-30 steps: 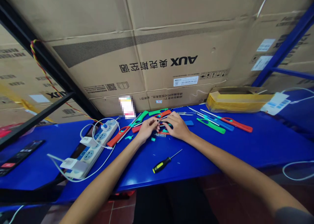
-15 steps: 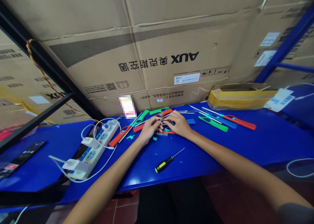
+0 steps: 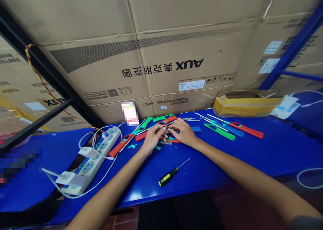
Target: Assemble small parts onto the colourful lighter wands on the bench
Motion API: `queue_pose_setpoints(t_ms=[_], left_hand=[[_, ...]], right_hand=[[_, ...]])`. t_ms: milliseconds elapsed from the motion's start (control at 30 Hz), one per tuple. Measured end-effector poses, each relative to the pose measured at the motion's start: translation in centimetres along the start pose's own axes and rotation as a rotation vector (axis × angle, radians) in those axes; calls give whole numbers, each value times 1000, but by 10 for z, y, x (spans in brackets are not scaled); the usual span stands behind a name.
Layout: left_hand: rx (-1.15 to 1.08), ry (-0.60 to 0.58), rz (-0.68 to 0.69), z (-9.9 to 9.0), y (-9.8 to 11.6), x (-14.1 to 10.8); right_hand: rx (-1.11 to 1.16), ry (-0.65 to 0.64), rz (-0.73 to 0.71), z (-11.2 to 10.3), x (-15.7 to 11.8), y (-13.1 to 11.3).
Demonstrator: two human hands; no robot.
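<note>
My left hand (image 3: 153,137) and my right hand (image 3: 183,132) meet over the blue table, fingers closed and pinching. Between their fingertips is a small dark part (image 3: 171,128) with what looks like a thin wire; its kind is too small to make out. Under and around the hands lie red lighter casings (image 3: 172,118) and a clear lighter tank (image 3: 166,143). A green plastic trigger piece (image 3: 132,146) and another small green bit (image 3: 158,148) rest left of them. Nearer me lies a black and yellow screwdriver (image 3: 168,177), its tip pointing away to the right.
Long-nosed lighters with a red handle (image 3: 248,130) and a green handle (image 3: 219,131) lie right; a red one (image 3: 122,145) lies left. A power strip (image 3: 97,159) with chargers and looped cables stands left. A yellow-taped box (image 3: 242,106) sits at the back, before large cardboard cartons (image 3: 161,41).
The view has tilted slightly, so the table sits a little lower. Both hands stay together on the small dark part, with only slight finger movement.
</note>
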State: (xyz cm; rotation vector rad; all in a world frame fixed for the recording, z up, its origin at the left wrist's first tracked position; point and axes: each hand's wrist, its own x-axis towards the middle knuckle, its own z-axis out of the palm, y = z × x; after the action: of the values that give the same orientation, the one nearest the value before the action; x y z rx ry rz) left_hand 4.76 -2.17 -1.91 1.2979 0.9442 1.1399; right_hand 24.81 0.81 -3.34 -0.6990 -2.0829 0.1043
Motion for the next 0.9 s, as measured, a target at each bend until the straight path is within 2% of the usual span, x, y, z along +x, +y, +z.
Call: queue_pose_setpoints(t_ms=[100,367,567,900], left_hand=[[9,-15,1,-2,0,2],[-14,5,20,-11,1,4],[54,-32,68,-13,4,5],[178,-38,154,-22,-2,9]], right_hand=[[20,-4,4,0,0,1],[73,-128,87,-4,1,-2],[64,-183,64,-5,1,5],[70,-188,42,-6,0,7]])
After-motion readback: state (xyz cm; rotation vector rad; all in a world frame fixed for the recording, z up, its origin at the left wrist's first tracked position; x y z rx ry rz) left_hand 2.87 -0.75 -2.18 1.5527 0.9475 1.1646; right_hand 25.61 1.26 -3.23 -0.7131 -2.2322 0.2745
